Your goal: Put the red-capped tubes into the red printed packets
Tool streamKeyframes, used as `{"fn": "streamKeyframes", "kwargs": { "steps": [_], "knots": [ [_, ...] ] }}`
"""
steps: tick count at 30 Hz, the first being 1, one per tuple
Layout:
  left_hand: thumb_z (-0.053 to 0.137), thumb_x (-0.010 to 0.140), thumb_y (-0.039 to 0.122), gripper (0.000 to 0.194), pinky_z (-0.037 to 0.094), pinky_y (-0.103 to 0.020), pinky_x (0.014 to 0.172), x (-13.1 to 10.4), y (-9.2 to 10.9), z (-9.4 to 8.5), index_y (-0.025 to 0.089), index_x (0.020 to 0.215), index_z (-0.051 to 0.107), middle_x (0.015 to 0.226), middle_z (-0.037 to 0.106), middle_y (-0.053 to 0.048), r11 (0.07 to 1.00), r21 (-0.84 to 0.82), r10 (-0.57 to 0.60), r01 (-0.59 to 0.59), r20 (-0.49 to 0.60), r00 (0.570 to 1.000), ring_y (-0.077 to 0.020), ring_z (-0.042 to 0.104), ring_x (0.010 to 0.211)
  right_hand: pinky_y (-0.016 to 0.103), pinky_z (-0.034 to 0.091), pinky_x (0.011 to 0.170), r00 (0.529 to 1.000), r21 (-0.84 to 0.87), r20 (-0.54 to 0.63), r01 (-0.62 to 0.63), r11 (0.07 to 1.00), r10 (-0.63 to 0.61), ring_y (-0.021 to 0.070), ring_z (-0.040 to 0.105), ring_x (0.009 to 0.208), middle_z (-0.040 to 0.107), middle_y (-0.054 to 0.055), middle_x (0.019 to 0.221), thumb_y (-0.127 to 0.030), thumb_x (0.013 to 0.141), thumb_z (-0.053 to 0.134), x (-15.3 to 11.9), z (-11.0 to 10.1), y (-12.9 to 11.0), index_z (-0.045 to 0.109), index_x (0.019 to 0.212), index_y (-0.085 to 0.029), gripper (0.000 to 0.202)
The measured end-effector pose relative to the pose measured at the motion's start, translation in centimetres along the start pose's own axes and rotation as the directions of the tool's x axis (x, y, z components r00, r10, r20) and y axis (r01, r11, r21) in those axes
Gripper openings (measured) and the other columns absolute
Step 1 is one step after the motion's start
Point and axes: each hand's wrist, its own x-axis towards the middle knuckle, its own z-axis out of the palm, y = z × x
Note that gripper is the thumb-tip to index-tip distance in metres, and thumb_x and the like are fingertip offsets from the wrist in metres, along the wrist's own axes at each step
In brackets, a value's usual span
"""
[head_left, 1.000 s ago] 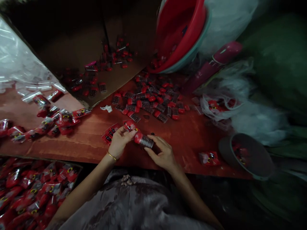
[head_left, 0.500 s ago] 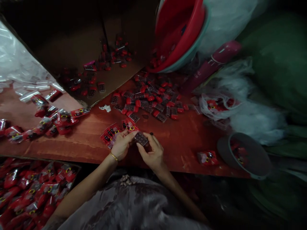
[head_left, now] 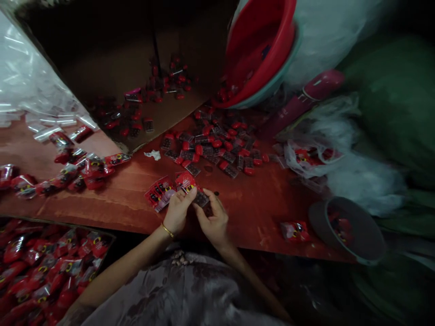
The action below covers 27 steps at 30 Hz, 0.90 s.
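Note:
My left hand (head_left: 176,210), a gold bangle at its wrist, is closed with the thumb pressed on a red printed card (head_left: 186,180). Against that card sits a small dark case (head_left: 201,198) with rows of round shapes, pinched by my right hand (head_left: 215,220). The case spans the space between both hands, and the fingers cover its ends. Beside my left hand, more red printed cards (head_left: 157,191) lie fanned on the reddish table (head_left: 251,208). Beyond my hands is a heap of similar dark cases with red ends (head_left: 217,145).
A cardboard box (head_left: 176,124) on its side holds more cases. Tilted red basin (head_left: 261,59), magenta bottle (head_left: 299,102) and grey bowl (head_left: 356,231) stand to the right. Packed red pouches (head_left: 95,167) lie left; others fill a carton (head_left: 44,267) below. One pouch (head_left: 295,231) lies near the front edge.
My left hand has shifted slightly right and its thumb has come down over the red card beside the case. The right hand stays on the case. The view has moved slightly.

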Motion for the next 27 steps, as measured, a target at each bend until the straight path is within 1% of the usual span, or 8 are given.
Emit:
{"fn": "streamKeyframes", "kwargs": {
  "steps": [6,11,14,17,20,23,25,27],
  "knots": [
    [0.08,0.051,0.042,0.038,0.044,-0.023,0.057,0.7,1.4,-0.7,0.012,0.066,0.064,0.057,0.063,0.0,0.998,-0.014,-0.057,0.056,-0.077,0.995,-0.0104,0.057,0.053,0.026,0.054,0.067,0.961,0.224,0.232,-0.202,0.954,0.149,0.0135,0.065,0.071,0.068,0.003,0.09,-0.027,0.083,0.055,0.3,0.4,0.2,0.053,0.121,-0.022,0.038],
    [0.081,0.049,0.041,0.039,0.039,-0.018,0.046,0.3,1.3,-1.9,0.012,0.064,0.06,0.051,0.057,0.003,0.996,0.067,-0.053,0.058,-0.069,0.996,-0.006,0.049,0.044,0.021,0.049,0.052,0.946,0.362,0.222,-0.304,0.881,0.235,0.0101,0.059,0.056,0.063,-0.004,0.069,-0.03,0.076,0.063,1.1,2.4,0.0,0.056,0.102,-0.021,0.028],
    [0.08,0.055,0.037,0.035,0.044,-0.02,0.053,0.2,2.9,-3.1,0.013,0.073,0.062,0.06,0.063,0.0,0.992,0.032,-0.115,0.119,-0.103,0.988,-0.0092,0.058,0.052,0.023,0.05,0.058,0.955,0.251,0.246,-0.228,0.941,0.165,0.0118,0.059,0.059,0.063,-0.003,0.067,-0.035,0.075,0.065,2.6,3.4,0.1,0.058,0.096,-0.021,0.027],
    [0.071,0.07,0.035,0.023,0.05,-0.026,0.067,1.0,6.6,-5.6,0.016,0.08,0.062,0.076,0.069,-0.004,0.988,-0.066,-0.152,0.142,-0.186,0.971,-0.0148,0.066,0.069,0.032,0.049,0.075,0.972,-0.082,0.235,-0.007,0.997,0.026,0.0187,0.061,0.079,0.067,0.006,0.088,-0.041,0.079,0.06,5.5,3.4,1.0,0.06,0.104,-0.019,0.033],
    [0.051,0.085,0.039,0.025,0.05,-0.026,0.076,2.3,10.9,-8.8,0.016,0.082,0.06,0.082,0.068,-0.005,0.981,-0.173,0.018,-0.092,-0.385,0.923,-0.0133,0.066,0.08,0.042,0.043,0.085,0.961,-0.421,0.275,0.148,0.895,-0.03,0.0268,0.054,0.101,0.061,0.013,0.116,-0.035,0.085,0.051,8.2,3.0,2.6,0.058,0.115,-0.018,0.035],
    [0.04,0.085,0.055,0.044,0.051,-0.03,0.08,3.2,12.9,-10.5,0.015,0.089,0.06,0.094,0.068,-0.009,0.962,-0.158,0.131,-0.224,-0.45,0.883,-0.0169,0.065,0.092,0.042,0.042,0.085,0.939,-0.535,0.344,0.208,0.819,-0.013,0.0268,0.052,0.103,0.061,0.01,0.12,-0.025,0.088,0.045,9.0,2.2,4.1,0.058,0.118,-0.019,0.033],
    [0.048,0.079,0.058,0.047,0.049,-0.034,0.085,3.5,12.0,-10.1,0.016,0.095,0.061,0.102,0.067,-0.011,0.965,0.046,0.252,-0.256,-0.41,0.877,-0.0203,0.063,0.098,0.041,0.042,0.085,0.939,-0.559,0.343,0.218,0.8,-0.016,0.0264,0.053,0.102,0.063,0.01,0.117,-0.023,0.087,0.046,8.3,1.2,4.8,0.058,0.117,-0.018,0.033],
    [0.06,0.073,0.052,0.045,0.045,-0.038,0.092,3.5,9.8,-8.8,0.017,0.101,0.062,0.108,0.066,-0.011,0.854,0.43,0.424,-0.293,-0.25,0.87,-0.0231,0.06,0.104,0.041,0.043,0.085,0.948,-0.573,0.318,0.215,0.791,-0.027,0.0263,0.054,0.101,0.064,0.01,0.115,-0.023,0.087,0.047,6.8,-0.2,5.3,0.059,0.116,-0.017,0.033]
  ]
}}
